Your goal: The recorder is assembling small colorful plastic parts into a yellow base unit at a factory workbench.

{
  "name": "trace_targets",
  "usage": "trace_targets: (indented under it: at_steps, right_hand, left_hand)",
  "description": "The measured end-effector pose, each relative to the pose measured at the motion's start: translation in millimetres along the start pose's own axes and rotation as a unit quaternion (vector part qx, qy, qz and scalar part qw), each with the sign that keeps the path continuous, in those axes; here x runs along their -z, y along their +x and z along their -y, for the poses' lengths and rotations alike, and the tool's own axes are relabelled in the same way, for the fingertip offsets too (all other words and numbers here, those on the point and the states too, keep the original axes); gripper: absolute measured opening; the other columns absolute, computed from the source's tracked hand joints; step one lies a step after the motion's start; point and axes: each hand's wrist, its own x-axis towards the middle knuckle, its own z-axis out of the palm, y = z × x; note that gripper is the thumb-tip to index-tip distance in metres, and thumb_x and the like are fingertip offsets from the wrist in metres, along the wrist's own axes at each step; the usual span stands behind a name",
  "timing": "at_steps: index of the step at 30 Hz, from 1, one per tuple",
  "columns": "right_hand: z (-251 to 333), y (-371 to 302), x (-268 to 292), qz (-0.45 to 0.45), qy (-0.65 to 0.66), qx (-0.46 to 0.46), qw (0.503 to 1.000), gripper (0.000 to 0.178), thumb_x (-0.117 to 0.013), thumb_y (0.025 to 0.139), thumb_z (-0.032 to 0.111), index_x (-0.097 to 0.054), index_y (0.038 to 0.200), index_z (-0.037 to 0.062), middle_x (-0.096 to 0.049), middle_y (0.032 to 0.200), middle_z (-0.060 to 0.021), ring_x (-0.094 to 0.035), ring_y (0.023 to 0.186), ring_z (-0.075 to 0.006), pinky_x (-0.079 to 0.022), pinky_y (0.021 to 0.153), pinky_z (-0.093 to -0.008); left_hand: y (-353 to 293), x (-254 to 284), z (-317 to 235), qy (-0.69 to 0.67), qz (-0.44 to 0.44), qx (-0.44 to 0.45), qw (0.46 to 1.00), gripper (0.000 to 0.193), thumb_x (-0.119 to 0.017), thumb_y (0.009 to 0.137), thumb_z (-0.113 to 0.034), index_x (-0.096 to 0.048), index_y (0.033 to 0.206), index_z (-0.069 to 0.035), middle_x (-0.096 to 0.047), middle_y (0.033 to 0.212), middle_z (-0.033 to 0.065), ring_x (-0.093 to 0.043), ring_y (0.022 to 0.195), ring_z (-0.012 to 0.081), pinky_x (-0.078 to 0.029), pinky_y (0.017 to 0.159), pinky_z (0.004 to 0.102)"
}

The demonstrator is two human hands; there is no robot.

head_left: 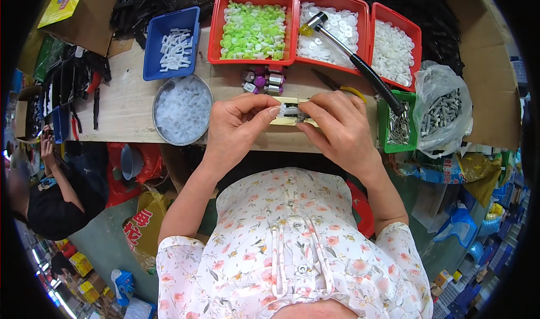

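Observation:
A pale yellow block-like fixture [289,100] lies near the table's front edge, between my two hands. In it sits a small white and grey part [289,111], partly covered by my fingers. My left hand [239,125] is closed, its thumb and forefinger pinching the white left end of this part. From the other side my right hand [344,126] is closed too, with thumb and fingertips on its darker grey end. Just behind the fixture stand several purple and silver metal cylinders [263,79]. Pliers with yellow handles [353,91] lie behind my right hand, partly hidden by it.
Red bins hold green caps [253,32], white discs [332,29] and small white pieces [392,49]. A hammer [360,63] lies across them. Left are a blue bin [197,37] and round bowl [211,108]; right, a green pin tray [413,133] and screw bag [444,113]. Another person [56,195] sits left.

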Motion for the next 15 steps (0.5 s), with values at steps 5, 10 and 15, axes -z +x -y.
trace_targets:
  at_steps: [5, 10, 15]
  right_hand:
    - [-5, -3, 1, 0.013, 0.024, 0.004, 1.0, 0.031, -0.08, 0.071, 0.012, -0.068, 0.099, 0.0042, -0.065, 0.095, -0.0071, -0.063, 0.085, -0.0246, -0.045, 0.079, -0.0377]
    - [-14, -5, 7, 0.052, 0.1, -0.023, 0.993, 0.029, -0.079, 0.072, 0.012, -0.068, 0.098, 0.0038, -0.066, 0.094, -0.0092, -0.064, 0.086, -0.0272, -0.048, 0.078, -0.0383]
    - [-23, -11, 15, 0.091, 0.096, -0.044, 0.99, 0.029, -0.079, 0.072, 0.012, -0.068, 0.098, 0.0037, -0.066, 0.095, -0.0102, -0.064, 0.088, -0.0284, -0.048, 0.077, -0.0387]
  left_hand:
    - [3, -3, 2, 0.13, -0.006, -0.179, 0.975, 0.013, -0.072, 0.083, 0.002, -0.073, 0.097, 0.003, -0.071, 0.088, 0.0095, -0.066, 0.073, 0.0146, -0.05, 0.064, 0.0263]
    - [4, -8, 8, 0.147, 0.008, -0.231, 0.962, 0.014, -0.071, 0.081, 0.004, -0.072, 0.095, 0.003, -0.071, 0.087, 0.0121, -0.069, 0.076, 0.0202, -0.052, 0.066, 0.0286]
    - [9, -17, 18, 0.145, 0.025, -0.22, 0.964, 0.014, -0.072, 0.081, 0.004, -0.072, 0.095, 0.003, -0.071, 0.084, 0.0106, -0.068, 0.077, 0.0183, -0.051, 0.067, 0.028]
